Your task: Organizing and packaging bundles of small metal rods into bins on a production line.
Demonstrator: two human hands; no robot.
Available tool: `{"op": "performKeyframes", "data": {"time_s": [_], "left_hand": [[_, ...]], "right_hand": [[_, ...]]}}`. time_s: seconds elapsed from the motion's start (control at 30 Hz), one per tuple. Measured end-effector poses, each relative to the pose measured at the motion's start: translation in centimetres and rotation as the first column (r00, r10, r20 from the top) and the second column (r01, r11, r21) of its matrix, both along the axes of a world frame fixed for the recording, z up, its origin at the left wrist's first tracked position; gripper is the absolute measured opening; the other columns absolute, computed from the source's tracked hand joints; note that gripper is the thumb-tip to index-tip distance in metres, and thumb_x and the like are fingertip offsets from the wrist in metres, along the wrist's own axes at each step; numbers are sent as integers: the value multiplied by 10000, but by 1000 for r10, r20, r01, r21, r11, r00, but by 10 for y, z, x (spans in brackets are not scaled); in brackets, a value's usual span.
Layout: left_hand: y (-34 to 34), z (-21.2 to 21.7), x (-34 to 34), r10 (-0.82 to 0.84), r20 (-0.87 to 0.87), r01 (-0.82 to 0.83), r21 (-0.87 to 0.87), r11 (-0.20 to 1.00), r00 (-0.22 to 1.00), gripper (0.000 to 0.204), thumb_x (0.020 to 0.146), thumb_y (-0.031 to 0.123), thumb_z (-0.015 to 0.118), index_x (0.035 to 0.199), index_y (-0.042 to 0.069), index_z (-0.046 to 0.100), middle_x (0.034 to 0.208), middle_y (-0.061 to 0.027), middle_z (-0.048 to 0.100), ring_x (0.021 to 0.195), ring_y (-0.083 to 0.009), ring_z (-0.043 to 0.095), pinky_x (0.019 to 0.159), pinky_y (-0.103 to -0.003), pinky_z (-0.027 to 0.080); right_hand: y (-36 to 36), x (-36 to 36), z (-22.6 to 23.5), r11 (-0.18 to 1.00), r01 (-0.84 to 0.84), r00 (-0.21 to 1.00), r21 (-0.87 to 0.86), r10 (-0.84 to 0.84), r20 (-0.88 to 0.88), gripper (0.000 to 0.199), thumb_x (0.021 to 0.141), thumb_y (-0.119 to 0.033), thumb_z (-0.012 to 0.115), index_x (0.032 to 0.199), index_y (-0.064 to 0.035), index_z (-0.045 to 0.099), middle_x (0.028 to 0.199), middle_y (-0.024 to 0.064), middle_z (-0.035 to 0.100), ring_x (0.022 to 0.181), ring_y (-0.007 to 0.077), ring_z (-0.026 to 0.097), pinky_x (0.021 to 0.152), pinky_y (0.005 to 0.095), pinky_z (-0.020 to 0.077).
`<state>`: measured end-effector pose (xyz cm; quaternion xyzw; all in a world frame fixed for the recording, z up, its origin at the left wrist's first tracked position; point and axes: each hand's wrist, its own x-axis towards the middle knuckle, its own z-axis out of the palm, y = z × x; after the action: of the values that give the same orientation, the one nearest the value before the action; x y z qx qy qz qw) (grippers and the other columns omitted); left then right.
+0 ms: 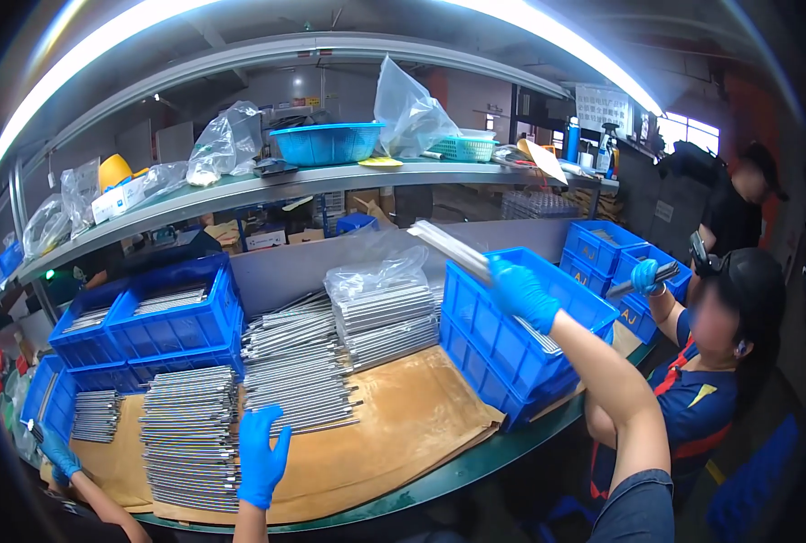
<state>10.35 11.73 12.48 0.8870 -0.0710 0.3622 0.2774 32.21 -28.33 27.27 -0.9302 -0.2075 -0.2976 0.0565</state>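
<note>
My right hand (520,291), in a blue glove, is raised over a blue crate (489,362) and grips a bundle of long thin metal rods (448,246) that points up and to the left. My left hand (260,457), also gloved in blue, hovers with its fingers spread and holds nothing. It sits just right of a neat stack of metal rods (190,434) lying on brown cardboard (412,416). More rods (294,371) lie in piles behind it, and a clear plastic bag of rods (380,308) rests beside the crate.
A co-worker sits at the right, a gloved hand (645,276) holding rods near blue crates (602,249). Another person's gloved hand (59,455) reaches in at lower left. Blue crates of rods (176,317) stand at the left. A shelf (267,188) above carries baskets and bags.
</note>
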Motion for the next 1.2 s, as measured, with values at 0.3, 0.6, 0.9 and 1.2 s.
{"op": "performKeyframes", "data": {"time_s": [0.3,0.6,0.9,1.2], "left_hand": [[6,-122,-43,-14,-160,-10,-153,988,987,196,751,47,635,941,20,596,954,-129,603,897,-281,567,814,-366,442],[7,-127,-39,9,-85,-38,-338,940,996,154,751,9,616,904,15,600,913,-128,602,844,-277,577,776,-333,456],[10,-125,-41,7,-130,-51,-334,941,991,136,768,13,601,904,10,603,877,-121,602,840,-249,584,766,-312,462],[3,-134,-46,16,-173,-89,-421,903,985,114,794,28,599,905,6,616,896,-107,617,852,-201,596,764,-293,472]], "right_hand": [[-129,58,-59,945,268,883,-186,-319,-346,285,689,-140,590,934,5,614,840,245,627,737,362,629,647,433,497],[-174,61,-71,800,167,706,-576,-505,-497,334,620,-245,628,819,19,674,818,235,645,737,321,647,635,409,510],[-129,18,-49,851,24,626,-525,-422,-656,470,737,-364,585,1077,-42,628,1008,180,638,863,306,625,787,396,473],[-115,5,-32,831,-309,542,-462,-245,-804,419,881,-278,499,1231,-49,520,1142,159,588,962,288,582,829,373,461]]}}
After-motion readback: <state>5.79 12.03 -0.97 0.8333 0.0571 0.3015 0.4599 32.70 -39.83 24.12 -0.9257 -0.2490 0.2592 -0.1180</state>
